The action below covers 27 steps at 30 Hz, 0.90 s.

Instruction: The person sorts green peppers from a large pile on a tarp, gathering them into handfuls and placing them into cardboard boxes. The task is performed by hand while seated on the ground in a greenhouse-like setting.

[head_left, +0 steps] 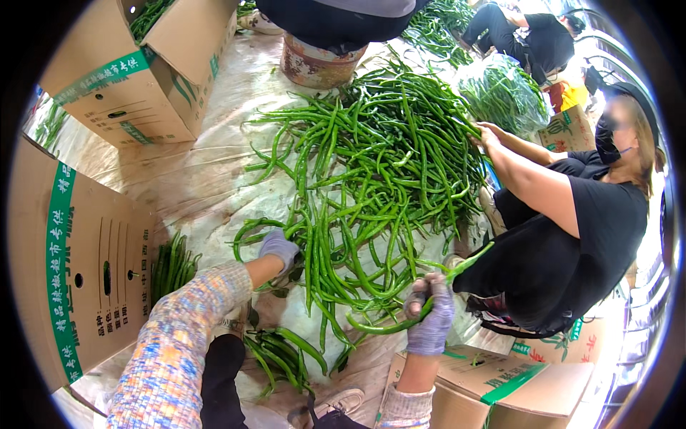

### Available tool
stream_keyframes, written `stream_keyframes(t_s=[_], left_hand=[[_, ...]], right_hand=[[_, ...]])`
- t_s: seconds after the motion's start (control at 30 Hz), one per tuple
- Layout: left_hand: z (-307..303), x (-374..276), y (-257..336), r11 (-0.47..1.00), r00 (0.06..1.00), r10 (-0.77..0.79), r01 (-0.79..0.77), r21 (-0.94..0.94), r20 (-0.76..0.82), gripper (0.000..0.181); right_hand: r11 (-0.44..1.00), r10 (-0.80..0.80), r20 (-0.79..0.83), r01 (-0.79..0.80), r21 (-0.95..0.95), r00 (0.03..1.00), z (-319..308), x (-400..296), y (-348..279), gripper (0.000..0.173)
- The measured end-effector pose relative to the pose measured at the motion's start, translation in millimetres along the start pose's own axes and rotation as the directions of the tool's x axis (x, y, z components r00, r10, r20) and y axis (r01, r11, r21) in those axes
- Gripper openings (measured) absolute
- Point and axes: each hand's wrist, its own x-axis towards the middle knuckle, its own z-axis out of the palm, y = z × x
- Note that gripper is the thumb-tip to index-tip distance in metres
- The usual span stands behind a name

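Note:
A purple-grey glove covers my left hand [278, 250], which is at the left edge of a loose pile of long green chili peppers [370, 187]. Peppers pass against its fingers, but the fingertips are hidden. My right hand [430, 316], in a matching glove with bare fingertips, is closed around long green peppers [388, 325] in front of the pile's near right side. One pepper end sticks out past the fingers to the upper right. Between my arms, a small bunch of green peppers [281, 354] lies on the pale ground sheet [214, 187] near my shoe.
Cardboard boxes [91, 257] with green bands stand at left, with peppers [174, 265] beside one. Another carton [482, 370] is at lower right. A masked person [557, 214] squats at right, hands on the pile. Beyond are a bucket [321, 61] under a seated person and a bag of peppers [501, 94].

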Motion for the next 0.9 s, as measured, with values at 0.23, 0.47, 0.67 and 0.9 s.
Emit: stream_keyframes(t_s=[0.23,0.47,0.67,0.9], left_hand=[[-5.6,-2.6,-5.5,0.998,1.000,0.020,-0.021,0.059,0.020,0.038],[-22.9,-4.2,-18.5,0.987,0.993,0.115,-0.116,-0.114,-0.015,0.040],[11.6,-18.3,-11.8,0.845,0.990,0.134,-0.091,-0.526,0.043,0.033],[18.6,-23.6,6.0,0.819,0.986,0.040,0.060,-0.570,0.161,0.031]], right_hand=[[0.067,-0.124,0.134,0.143,-0.988,0.983,22.1,76.0,103.8,0.041],[-0.086,0.026,0.115,0.116,-0.989,0.993,4.6,85.6,84.2,0.047],[0.810,-0.021,0.136,0.096,-0.579,0.991,-1.5,46.0,67.7,0.040],[0.208,-0.028,0.206,0.207,-0.956,0.978,50.2,76.3,171.4,0.044]])
